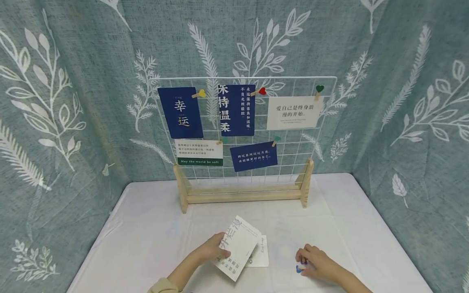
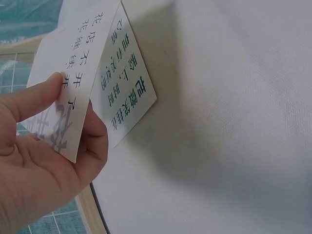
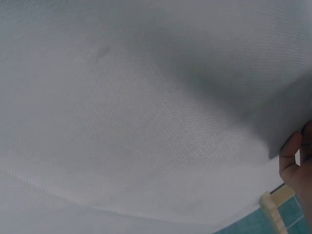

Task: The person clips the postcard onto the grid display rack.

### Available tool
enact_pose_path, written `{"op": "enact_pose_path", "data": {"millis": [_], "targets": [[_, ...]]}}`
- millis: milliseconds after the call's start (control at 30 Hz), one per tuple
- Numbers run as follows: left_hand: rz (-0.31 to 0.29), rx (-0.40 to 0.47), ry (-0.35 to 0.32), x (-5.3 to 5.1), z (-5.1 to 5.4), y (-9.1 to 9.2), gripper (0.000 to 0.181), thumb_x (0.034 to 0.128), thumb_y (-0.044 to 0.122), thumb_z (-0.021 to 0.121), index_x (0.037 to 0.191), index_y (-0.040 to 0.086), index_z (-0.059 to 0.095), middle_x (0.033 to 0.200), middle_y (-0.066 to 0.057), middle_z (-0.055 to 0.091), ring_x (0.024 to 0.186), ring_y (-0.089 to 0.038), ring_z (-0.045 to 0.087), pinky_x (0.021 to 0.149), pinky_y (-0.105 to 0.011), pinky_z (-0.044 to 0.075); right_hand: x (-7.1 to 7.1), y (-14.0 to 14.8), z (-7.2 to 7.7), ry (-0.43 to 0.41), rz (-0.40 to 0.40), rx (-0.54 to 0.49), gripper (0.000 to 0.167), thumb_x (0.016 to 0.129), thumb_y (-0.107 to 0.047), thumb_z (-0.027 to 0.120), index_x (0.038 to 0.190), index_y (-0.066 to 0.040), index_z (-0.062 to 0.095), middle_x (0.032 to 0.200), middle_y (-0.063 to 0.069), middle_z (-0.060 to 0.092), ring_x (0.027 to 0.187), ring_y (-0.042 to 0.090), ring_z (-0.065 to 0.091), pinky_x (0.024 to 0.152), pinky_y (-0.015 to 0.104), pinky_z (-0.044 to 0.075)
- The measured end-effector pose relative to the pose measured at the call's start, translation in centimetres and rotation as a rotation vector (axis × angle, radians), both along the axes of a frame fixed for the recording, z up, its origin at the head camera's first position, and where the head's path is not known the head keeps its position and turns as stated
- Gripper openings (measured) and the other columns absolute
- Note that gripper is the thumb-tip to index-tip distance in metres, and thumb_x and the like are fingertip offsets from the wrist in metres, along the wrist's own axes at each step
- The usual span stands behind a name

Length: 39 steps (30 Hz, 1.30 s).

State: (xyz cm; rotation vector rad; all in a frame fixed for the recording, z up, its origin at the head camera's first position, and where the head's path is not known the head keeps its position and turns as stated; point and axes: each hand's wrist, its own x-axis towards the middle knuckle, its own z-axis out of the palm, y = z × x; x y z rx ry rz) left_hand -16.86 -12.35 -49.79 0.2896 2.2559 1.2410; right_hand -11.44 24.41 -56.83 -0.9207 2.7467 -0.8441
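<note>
My left hand (image 1: pixel 213 248) pinches a white card (image 1: pixel 239 247) with printed grey characters, thumb on its face and fingers curled behind. In the left wrist view the same hand (image 2: pixel 44 151) grips this white card (image 2: pixel 80 68) by its edge. A second white card (image 1: pixel 261 254) with dark lettering lies on the table, partly hidden behind the held one; the left wrist view shows a card with green characters (image 2: pixel 127 80). My right hand (image 1: pixel 318 262) has its fingertips curled around small blue and purple pieces (image 1: pixel 299 269) low over the table. In the right wrist view, only part of this hand (image 3: pixel 297 158) shows.
Behind the hands stands a white wire grid (image 1: pixel 286 154) on a wooden base (image 1: pixel 243 198). Several cards hang from it by heart-topped clips, among them a blue card (image 1: pixel 181 113) and a white card (image 1: pixel 293 113). A patterned curtain (image 1: pixel 110 73) surrounds the white table (image 1: pixel 351 228).
</note>
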Motion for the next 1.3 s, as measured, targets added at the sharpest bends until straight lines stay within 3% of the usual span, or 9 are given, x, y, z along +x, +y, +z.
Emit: {"op": "enact_pose_path", "data": {"millis": [167, 300, 467, 633, 833, 1033, 1167, 1300], "targets": [[0.052, 0.03, 0.02, -0.2, -0.3, 0.2, 0.051, 0.0803, 0.004, 0.066, 0.126, -0.009, 0.046, 0.086, -0.006, 0.065, 0.078, -0.015, 0.06, 0.091, -0.049, 0.048, -0.6, -0.1, -0.1, 0.019, -0.03, -0.003, 0.015, 0.087, -0.031, 0.063, 0.093, -0.024, 0.052, 0.085, -0.015, 0.04, 0.078, -0.004, 0.033, 0.063, 0.016, 0.028], [0.121, 0.058, 0.081, -0.6, -0.4, 0.6, 0.051, 0.0814, 0.004, 0.065, 0.127, -0.01, 0.045, 0.092, -0.01, 0.065, 0.083, -0.019, 0.062, 0.091, -0.048, 0.049, -1.4, -0.2, 0.3, 0.026, -0.065, 0.009, 0.013, 0.087, -0.026, 0.065, 0.088, -0.022, 0.052, 0.082, -0.014, 0.041, 0.076, -0.003, 0.033, 0.062, 0.016, 0.029], [0.199, 0.112, 0.125, -1.4, -0.1, 1.0, 0.05, 0.0832, 0.004, 0.063, 0.126, -0.011, 0.043, 0.099, -0.017, 0.065, 0.09, -0.026, 0.063, 0.09, -0.045, 0.051, -2.1, -0.2, 0.7, -0.054, -0.095, 0.017, 0.012, 0.089, -0.025, 0.062, 0.088, -0.018, 0.053, 0.084, -0.01, 0.041, 0.077, -0.001, 0.034, 0.064, 0.018, 0.032], [0.259, 0.161, 0.135, -2.3, 0.3, 1.4, 0.046, 0.0847, 0.002, 0.061, 0.125, -0.011, 0.043, 0.098, -0.019, 0.065, 0.086, -0.025, 0.064, 0.085, -0.04, 0.053, -2.4, -0.3, 1.2, -0.127, -0.108, 0.006, 0.016, 0.091, -0.029, 0.06, 0.088, -0.014, 0.055, 0.087, -0.007, 0.043, 0.08, 0.002, 0.038, 0.066, 0.019, 0.036], [0.297, 0.148, 0.146, -3.2, 0.9, 2.0, 0.048, 0.0865, 0.005, 0.06, 0.129, -0.008, 0.042, 0.103, -0.019, 0.065, 0.091, -0.028, 0.065, 0.089, -0.041, 0.053, -2.5, -0.3, 1.6, -0.14, -0.107, -0.002, 0.014, 0.091, -0.028, 0.06, 0.089, -0.016, 0.055, 0.088, -0.006, 0.044, 0.08, 0.004, 0.04, 0.067, 0.018, 0.038], [0.337, 0.153, 0.136, -3.5, 1.6, 2.8, 0.053, 0.0873, 0.007, 0.059, 0.135, -0.005, 0.038, 0.107, -0.018, 0.065, 0.095, -0.028, 0.065, 0.093, -0.043, 0.05, -2.4, -0.2, 1.3, -0.144, -0.093, -0.011, 0.012, 0.091, -0.028, 0.06, 0.088, -0.017, 0.055, 0.088, -0.006, 0.043, 0.08, 0.002, 0.037, 0.065, 0.017, 0.037], [0.353, 0.19, 0.157, -3.6, 2.2, 3.3, 0.068, 0.0794, -0.002, 0.06, 0.14, -0.004, 0.028, 0.12, -0.021, 0.059, 0.109, -0.036, 0.058, 0.103, -0.05, 0.041, -2.3, -0.2, 1.3, -0.124, -0.083, -0.003, 0.014, 0.091, -0.03, 0.059, 0.088, -0.017, 0.055, 0.087, -0.008, 0.042, 0.079, 0.001, 0.035, 0.064, 0.018, 0.036], [0.363, 0.24, 0.171, -3.8, 2.6, 3.6, 0.083, 0.0669, -0.012, 0.061, 0.14, -0.002, 0.025, 0.125, -0.023, 0.053, 0.112, -0.039, 0.055, 0.105, -0.052, 0.038, -2.3, -0.3, 1.6, -0.095, -0.084, 0.011, 0.016, 0.091, -0.032, 0.059, 0.088, -0.018, 0.054, 0.087, -0.01, 0.043, 0.079, 0.001, 0.037, 0.066, 0.02, 0.039]]}}
